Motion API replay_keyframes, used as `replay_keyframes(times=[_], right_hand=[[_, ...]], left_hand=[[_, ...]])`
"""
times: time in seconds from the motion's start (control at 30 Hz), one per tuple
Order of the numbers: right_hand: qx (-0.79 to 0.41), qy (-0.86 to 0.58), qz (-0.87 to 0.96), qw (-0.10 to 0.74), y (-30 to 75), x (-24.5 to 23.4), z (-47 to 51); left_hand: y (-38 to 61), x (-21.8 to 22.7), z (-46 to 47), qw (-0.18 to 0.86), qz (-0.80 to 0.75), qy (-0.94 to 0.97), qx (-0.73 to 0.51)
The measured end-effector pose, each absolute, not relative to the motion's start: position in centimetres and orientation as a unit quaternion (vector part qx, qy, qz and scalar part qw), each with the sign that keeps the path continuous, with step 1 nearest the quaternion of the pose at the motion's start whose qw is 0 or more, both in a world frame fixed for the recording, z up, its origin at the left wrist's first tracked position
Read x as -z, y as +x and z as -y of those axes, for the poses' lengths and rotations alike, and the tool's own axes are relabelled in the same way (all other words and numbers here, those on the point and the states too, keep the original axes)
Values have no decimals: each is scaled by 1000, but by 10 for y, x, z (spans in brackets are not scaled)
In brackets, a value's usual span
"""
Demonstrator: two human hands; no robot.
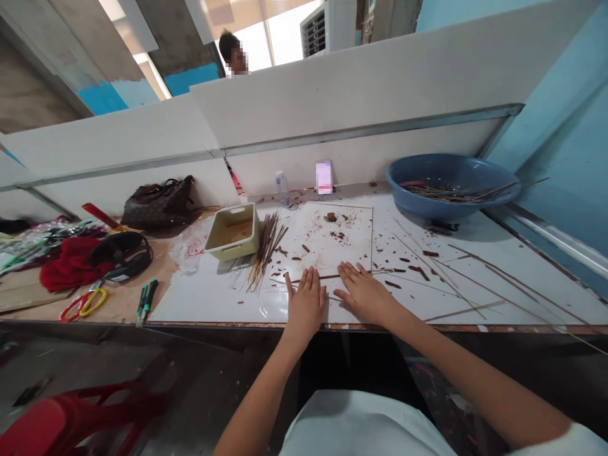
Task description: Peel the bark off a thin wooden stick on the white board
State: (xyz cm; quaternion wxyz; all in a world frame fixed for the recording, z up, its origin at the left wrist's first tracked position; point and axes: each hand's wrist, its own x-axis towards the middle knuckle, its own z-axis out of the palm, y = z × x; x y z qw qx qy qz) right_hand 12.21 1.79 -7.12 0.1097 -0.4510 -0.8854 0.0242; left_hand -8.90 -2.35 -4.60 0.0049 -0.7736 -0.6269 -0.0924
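Note:
Flat on the white work surface, my left hand (pixel 304 303) has its fingers stretched out and its thumb apart. My right hand (pixel 365 292) lies to the right of it in the same way, fingers straight and palm down. Between the two hands runs a thin brown-coated stick (pixel 329 277), its ends passing under or beside my fingertips; the exact contact is hidden. Beyond the hands is a white board (pixel 313 237) with a brown lump (pixel 331 217) and scattered brown crumbs on it. Neither hand grips anything.
Left stand a pale green basin (pixel 232 251), a bundle of thin sticks (pixel 266 247), cutters (pixel 147 301), scissors (pixel 84 305) and a handbag (pixel 159 204). A bottle (pixel 282 189) and phone (pixel 323 177) are behind. Right are a blue tub (pixel 427 206) and loose sticks (pixel 510 282). A person sits beyond the partition (pixel 332 95).

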Motion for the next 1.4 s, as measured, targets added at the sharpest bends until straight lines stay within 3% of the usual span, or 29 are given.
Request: replay_keyframes(times=[0.57,0.77,1.03,1.23,1.4], right_hand=[[2,-445,887,121,131,87,3],[-26,-469,877,102,126,78,-23],[-30,-451,881,141,138,83,19],[-89,-453,881,109,121,67,-14],[-59,-455,881,114,122,69,-8]], left_hand=[[-99,62,41,39,626,-772,105],[-94,46,16,21,646,-758,92],[-68,60,69,46,629,-772,80],[-44,50,27,7,583,-810,57],[-52,52,29,17,589,-805,65]])
